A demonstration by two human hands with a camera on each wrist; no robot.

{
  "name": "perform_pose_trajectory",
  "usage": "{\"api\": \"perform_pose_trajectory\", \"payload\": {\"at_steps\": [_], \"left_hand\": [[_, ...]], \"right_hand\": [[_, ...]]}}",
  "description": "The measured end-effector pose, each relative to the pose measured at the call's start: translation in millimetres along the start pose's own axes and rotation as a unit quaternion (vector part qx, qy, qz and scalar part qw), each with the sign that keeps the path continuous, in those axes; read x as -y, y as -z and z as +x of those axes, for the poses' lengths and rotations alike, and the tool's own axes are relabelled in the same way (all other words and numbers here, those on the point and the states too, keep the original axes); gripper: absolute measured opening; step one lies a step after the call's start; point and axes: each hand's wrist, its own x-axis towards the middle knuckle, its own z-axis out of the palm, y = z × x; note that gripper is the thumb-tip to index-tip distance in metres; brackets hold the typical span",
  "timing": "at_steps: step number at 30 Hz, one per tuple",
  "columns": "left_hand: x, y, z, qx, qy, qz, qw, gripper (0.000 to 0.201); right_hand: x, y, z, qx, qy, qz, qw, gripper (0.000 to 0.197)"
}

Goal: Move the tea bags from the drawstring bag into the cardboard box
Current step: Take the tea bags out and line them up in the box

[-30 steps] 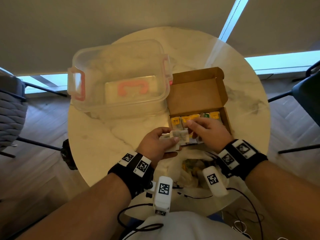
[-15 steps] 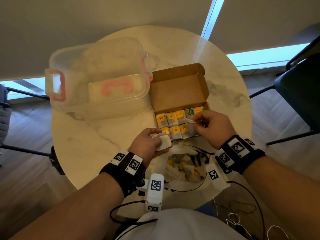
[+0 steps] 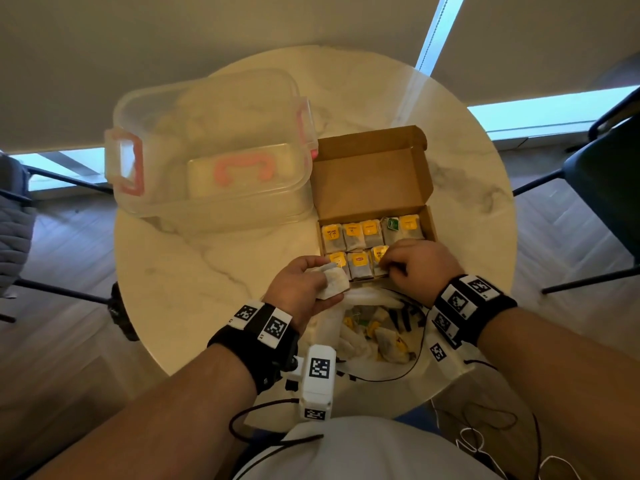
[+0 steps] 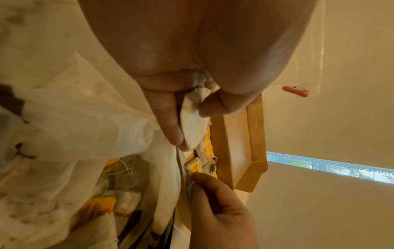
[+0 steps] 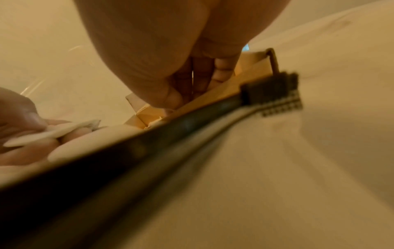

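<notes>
The open cardboard box (image 3: 372, 183) sits on the round marble table (image 3: 194, 278), with two rows of tea bags (image 3: 369, 232) inside. My right hand (image 3: 388, 266) is over the front row at the box's near edge and pinches a yellow-tagged tea bag (image 3: 378, 256) there. In the left wrist view its thumb and finger grip that tea bag (image 4: 192, 182). My left hand (image 3: 313, 277) holds a few white tea bags (image 3: 334, 284) just left of the box (image 4: 234, 143). Below both hands lies the white mesh drawstring bag (image 3: 349, 332), open, with more tea bags (image 3: 389, 344) in it.
A clear plastic container (image 3: 207, 161) with pink latches stands left of the box and touches it. Black cords (image 3: 398, 374) run over the table's near edge. Chairs stand at the far left (image 3: 14, 223) and far right (image 3: 606, 188).
My right hand has moved from the back row's right end toward me, down to the front row, with a tea bag. My left hand still holds its tea bags beside the box.
</notes>
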Motion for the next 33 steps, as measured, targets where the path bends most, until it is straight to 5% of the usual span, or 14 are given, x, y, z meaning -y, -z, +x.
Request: {"api": "perform_pose_trajectory", "payload": {"at_steps": [6, 19, 28, 33], "left_hand": [[0, 0, 5, 0.000, 0.004, 0.013, 1.000, 0.045], [0, -1, 5, -0.002, -0.005, 0.048, 0.999, 0.039], [-17, -9, -3, 0.041, -0.024, 0.075, 0.996, 0.028], [-26, -19, -5, 0.079, -0.033, 0.072, 0.994, 0.027]], "right_hand": [[5, -1, 13, -0.044, -0.102, -0.002, 0.994, 0.016], [4, -9, 21, -0.056, -0.150, 0.072, 0.984, 0.010], [10, 0, 6, -0.031, -0.059, 0.025, 0.997, 0.018], [28, 17, -15, -0.123, 0.133, 0.104, 0.978, 0.035]]}}
